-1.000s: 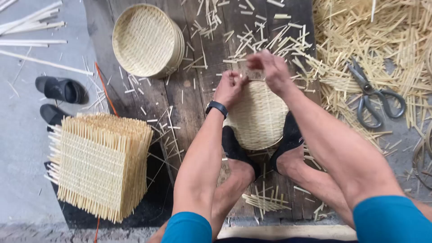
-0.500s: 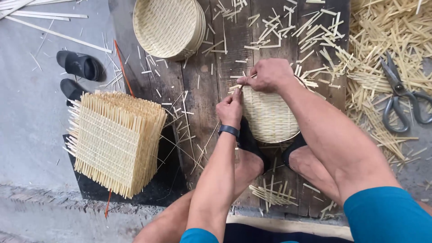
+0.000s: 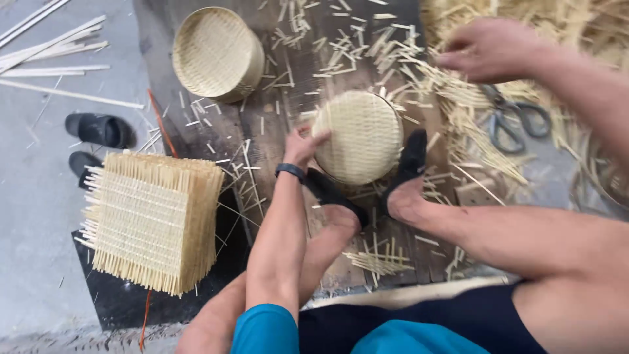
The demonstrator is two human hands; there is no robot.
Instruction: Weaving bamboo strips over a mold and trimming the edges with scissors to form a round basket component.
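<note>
Round woven basket [image 3: 359, 136]: lay at centre on dark wooden boards [image 3: 275, 131], wedged between two dark-socked feet [image 3: 406, 164] at its 5 and 7 o'clock edges.
Left hand [image 3: 303, 147]: pressed flat at the basket's 9 o'clock rim, fingers spread and touching the weave, nothing gripped.
Right hand [image 3: 488, 49]: stretched out at 1 o'clock, well apart from the basket, fingers loosely curled over loose bamboo strips [image 3: 458, 105]; blurred, so grip on any strip could not be told.
Scissors [image 3: 514, 121]: lay at 3 o'clock among the strips, untouched.
Second round basket [image 3: 216, 52]: at 11 o'clock.
Stack of square woven mats [image 3: 154, 219]: at 8 o'clock.
Black sandals [image 3: 98, 131]: at 9 o'clock, on grey floor.
Handling note, as judgement: best kept steady by feet and left palm together; one straight strip picked cleanly, clear of the scissor blades.
</note>
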